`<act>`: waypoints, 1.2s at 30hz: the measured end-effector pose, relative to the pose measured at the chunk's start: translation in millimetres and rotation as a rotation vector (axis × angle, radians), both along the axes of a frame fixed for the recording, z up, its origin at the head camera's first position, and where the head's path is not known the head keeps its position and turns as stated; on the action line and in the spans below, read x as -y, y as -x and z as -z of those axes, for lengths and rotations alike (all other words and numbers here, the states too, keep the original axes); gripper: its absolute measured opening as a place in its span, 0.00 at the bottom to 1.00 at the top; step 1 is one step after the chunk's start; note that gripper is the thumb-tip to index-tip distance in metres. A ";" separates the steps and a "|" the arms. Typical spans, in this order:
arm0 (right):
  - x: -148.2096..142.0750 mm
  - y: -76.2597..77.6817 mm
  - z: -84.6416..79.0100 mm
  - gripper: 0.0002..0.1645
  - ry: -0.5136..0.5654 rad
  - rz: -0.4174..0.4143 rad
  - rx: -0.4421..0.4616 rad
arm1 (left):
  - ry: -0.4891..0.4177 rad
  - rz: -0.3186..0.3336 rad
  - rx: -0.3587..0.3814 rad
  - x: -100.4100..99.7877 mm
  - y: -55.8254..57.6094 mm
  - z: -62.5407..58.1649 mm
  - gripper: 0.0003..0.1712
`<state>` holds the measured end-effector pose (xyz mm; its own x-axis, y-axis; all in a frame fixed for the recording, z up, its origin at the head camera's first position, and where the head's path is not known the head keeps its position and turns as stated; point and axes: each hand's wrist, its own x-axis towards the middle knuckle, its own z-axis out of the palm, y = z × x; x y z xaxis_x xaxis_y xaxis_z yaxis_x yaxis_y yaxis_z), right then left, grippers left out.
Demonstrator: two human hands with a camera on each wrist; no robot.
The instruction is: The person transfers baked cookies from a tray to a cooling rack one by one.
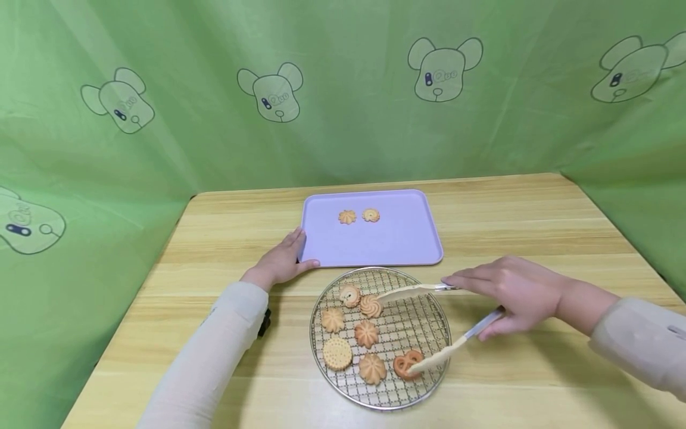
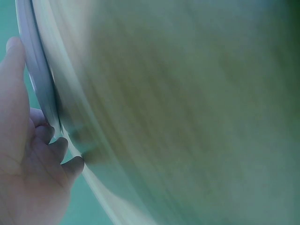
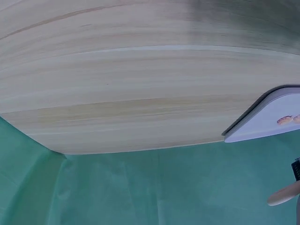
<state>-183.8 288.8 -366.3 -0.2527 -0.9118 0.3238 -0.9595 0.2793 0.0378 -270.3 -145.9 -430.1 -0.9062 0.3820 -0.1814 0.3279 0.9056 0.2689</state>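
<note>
My right hand (image 1: 517, 295) holds a pair of tongs (image 1: 436, 359) with cream-coloured arms, spread wide over a round wire rack (image 1: 399, 325). One tip is at a swirl cookie (image 1: 370, 307); the other overlaps a brown pretzel-shaped cookie (image 1: 402, 364). Several other cookies lie on the rack, among them a round dotted one (image 1: 337, 354) and a flower-shaped one (image 1: 372, 369). My left hand (image 1: 281, 259) rests against the left edge of a purple tray (image 1: 370, 250), thumb by its near corner. On the tray sit a flower-shaped cookie (image 1: 347, 217) and a ring-like cookie (image 1: 371, 215).
The wooden table (image 1: 509, 226) bears the tray at the back, with the rack just in front of it. Green cloth (image 1: 354, 143) with bear-head drawings hangs behind the table and along both sides.
</note>
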 end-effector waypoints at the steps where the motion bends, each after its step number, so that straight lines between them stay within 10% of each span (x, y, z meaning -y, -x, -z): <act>1: 0.8 0.1 0.1 0.55 0.003 0.009 0.000 | 0.002 -0.001 0.001 0.1 0.2 0.2 0.54; 36: 40.7 43.0 3.6 0.59 -0.103 0.550 0.216 | 0.000 -0.001 -0.005 1.7 1.9 2.7 0.54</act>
<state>-226.9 248.1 -369.9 -0.7467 -0.6526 0.1290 -0.6641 0.7423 -0.0890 -272.1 -147.6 -432.8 -0.9072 0.3814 -0.1774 0.3286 0.9059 0.2672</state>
